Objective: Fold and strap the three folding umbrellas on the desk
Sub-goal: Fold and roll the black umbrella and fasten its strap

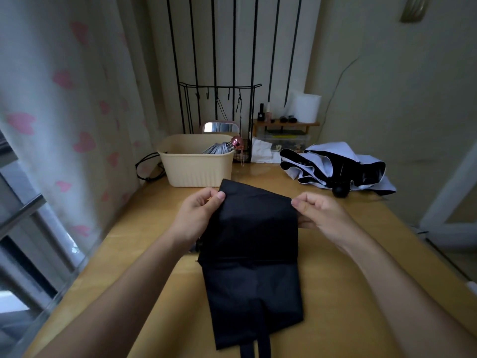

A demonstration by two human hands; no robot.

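Note:
A black folding umbrella (251, 259) lies lengthwise in the middle of the wooden desk (144, 228), its canopy flat, two dark strap ends hanging at the near edge. My left hand (200, 211) pinches the far left corner of the black fabric. My right hand (316, 211) pinches the far right corner. A pale lavender umbrella with black lining (338, 167) lies loose and unfolded at the back right, its round black handle (340, 191) toward me. A folded silver umbrella with a pink handle (224, 147) sits in the beige basket (198, 167).
A curtain with pink hearts (64, 120) hangs along the left. A small mirror (220, 127), a wire rack (219, 104), a wooden shelf with bottles (285, 122) and a paper roll (305, 107) line the back. The wall is on the right.

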